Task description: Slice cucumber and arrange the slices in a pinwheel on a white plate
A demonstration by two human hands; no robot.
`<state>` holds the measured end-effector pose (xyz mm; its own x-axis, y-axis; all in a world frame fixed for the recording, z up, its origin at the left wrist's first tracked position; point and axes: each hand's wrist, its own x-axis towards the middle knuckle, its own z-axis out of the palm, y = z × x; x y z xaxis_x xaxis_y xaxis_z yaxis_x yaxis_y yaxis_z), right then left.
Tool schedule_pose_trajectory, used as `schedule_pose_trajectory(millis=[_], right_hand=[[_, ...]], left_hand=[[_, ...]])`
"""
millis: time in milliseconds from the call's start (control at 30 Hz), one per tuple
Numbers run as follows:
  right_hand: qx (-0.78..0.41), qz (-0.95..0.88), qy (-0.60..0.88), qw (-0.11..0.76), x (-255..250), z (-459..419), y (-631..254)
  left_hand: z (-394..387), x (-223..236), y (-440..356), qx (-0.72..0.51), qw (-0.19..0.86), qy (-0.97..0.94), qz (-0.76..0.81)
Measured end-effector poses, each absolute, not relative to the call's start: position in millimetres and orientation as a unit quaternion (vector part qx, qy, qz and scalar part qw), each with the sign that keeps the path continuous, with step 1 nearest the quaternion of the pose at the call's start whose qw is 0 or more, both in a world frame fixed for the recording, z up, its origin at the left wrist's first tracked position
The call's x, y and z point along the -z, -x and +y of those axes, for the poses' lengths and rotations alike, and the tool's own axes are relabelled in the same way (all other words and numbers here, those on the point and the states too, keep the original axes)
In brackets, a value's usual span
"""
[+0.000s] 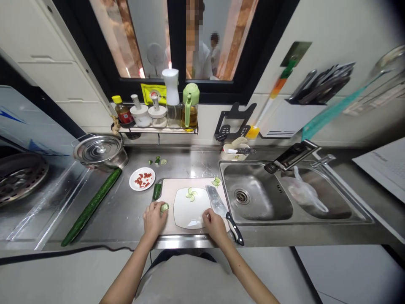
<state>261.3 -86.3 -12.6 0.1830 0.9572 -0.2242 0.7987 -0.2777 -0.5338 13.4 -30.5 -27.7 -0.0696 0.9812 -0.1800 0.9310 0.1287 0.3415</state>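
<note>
My left hand (153,218) is closed around a short cut cucumber piece (164,207), its pale face showing beside the plate's left edge. My right hand (215,226) is curled at the right edge of the white square plate (183,213), fingertips together; what they hold, if anything, is hidden. Several thin cucumber slices (191,194) lie fanned near the plate's far side. Beneath the plate is a pale cutting board (169,185). A cleaver (218,202) rests on its right side, black handle toward me. More slices (216,181) sit at the board's far right corner.
Left of the board are a cucumber chunk (157,191), a small plate (132,184) with red pieces, and a long whole cucumber (91,207). A lidded steel pot (101,152) stands behind. To the right is a double sink (256,207) with a plastic bag (305,192). Bottles (190,105) line a shelf.
</note>
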Motion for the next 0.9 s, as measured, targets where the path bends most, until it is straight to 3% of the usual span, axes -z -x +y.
schedule_pose_trajectory(millis=[900], right_hand=[[-0.26, -0.59, 0.746, 0.167, 7, -104, -254]], left_hand=[[-30, 49, -19, -0.08, 0.134, -0.663, 0.732]])
